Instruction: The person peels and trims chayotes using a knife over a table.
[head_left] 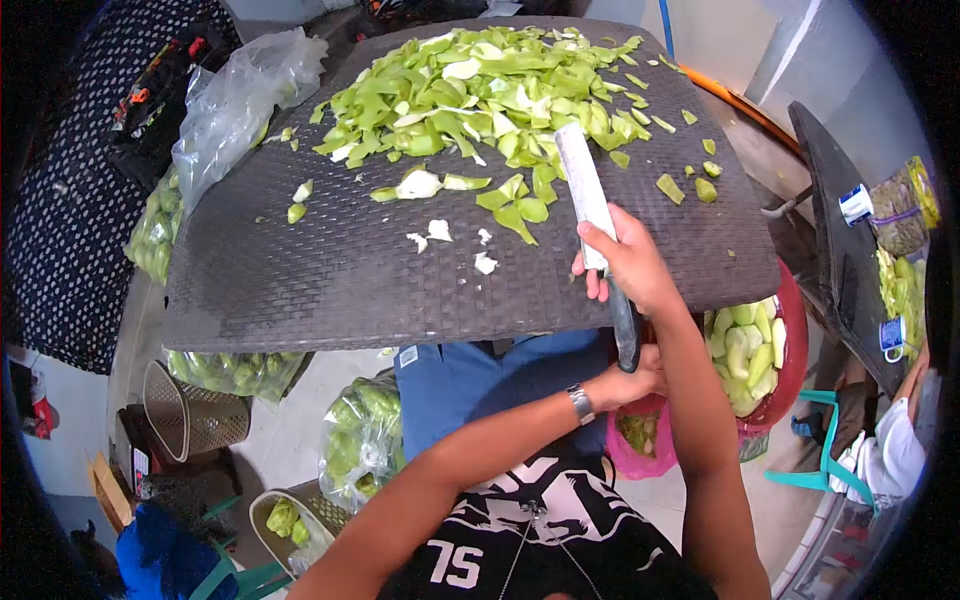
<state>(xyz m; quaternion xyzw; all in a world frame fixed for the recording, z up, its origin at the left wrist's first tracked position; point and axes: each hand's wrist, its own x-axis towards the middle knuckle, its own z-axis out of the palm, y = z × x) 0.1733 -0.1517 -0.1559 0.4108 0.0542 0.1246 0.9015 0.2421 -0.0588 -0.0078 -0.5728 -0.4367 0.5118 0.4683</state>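
A long knife is in my right hand, over the right part of the dark woven table. Fingers and thumb close around the base of its blade, which points up and away, while the black handle hangs past the table's near edge. My left hand, with a watch at the wrist, is below the table edge beside the handle end; my right forearm hides its fingers. Beyond the blade lies a large pile of green peelings. White scraps and loose peel pieces lie nearer.
A clear plastic bag lies at the table's left corner. Below right are a red basin of peeled pale-green vegetables and a pink bag. Bags of green vegetables and baskets stand lower left. Another person's arm shows at far right.
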